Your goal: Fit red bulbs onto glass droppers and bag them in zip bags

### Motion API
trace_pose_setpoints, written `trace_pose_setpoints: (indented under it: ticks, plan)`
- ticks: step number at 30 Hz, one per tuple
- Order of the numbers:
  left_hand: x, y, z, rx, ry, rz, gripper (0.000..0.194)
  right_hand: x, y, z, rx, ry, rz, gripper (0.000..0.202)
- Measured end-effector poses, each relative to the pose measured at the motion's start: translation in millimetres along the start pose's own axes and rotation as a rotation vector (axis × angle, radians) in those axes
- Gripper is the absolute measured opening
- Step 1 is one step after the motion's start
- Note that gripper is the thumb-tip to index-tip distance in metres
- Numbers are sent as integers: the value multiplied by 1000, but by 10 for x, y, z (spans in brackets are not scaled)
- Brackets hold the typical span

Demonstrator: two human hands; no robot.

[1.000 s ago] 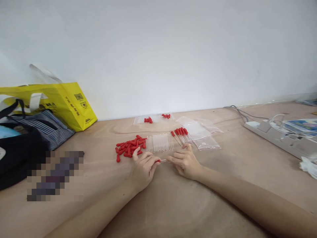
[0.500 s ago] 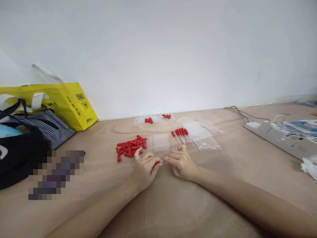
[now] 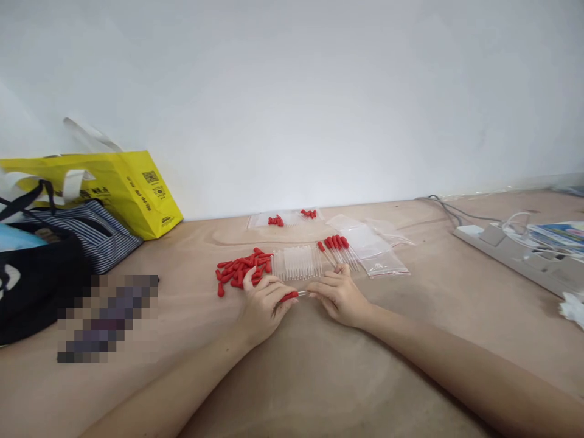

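My left hand [image 3: 267, 304] is closed on a red rubber dropper bulb [image 3: 289, 296], whose mouth points right. A thin glass tube [image 3: 302, 293] runs from the bulb's mouth to my right hand [image 3: 338, 296], which pinches it. How far the tube sits inside the bulb I cannot tell. Just beyond my left hand lies a heap of loose red bulbs [image 3: 239, 267]. A row of bare glass tubes [image 3: 298, 263] lies side by side behind both hands. To its right are several droppers with red bulbs fitted [image 3: 335, 243], their tubes slanting toward me.
Clear zip bags [image 3: 378, 258] lie right of the droppers; another bag with red bulbs [image 3: 276, 221] is near the wall. A yellow bag [image 3: 155, 210], a striped pouch [image 3: 103, 234] and a black bag [image 3: 50, 286] stand left. A power strip [image 3: 506, 252] lies right.
More of the red bulb and of the glass tube now shows between my hands. My right hand has shifted slightly right, away from my left.
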State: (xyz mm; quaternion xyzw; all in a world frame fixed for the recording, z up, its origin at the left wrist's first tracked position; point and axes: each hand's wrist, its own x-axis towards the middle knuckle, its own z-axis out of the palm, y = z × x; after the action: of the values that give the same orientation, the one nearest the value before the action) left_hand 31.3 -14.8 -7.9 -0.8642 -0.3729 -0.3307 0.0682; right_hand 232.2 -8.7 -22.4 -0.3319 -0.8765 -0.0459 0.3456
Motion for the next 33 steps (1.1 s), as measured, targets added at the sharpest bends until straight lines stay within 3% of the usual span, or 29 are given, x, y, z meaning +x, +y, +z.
trace_pose_setpoints:
  ticks: [12, 33]
  plan:
    - [7, 42, -6, -78, -125, 43, 14, -32, 9, 70, 2, -24, -48, 17]
    - [28, 74, 6, -97, -107, 7, 12, -15, -40, 110, 9, -30, -22, 17]
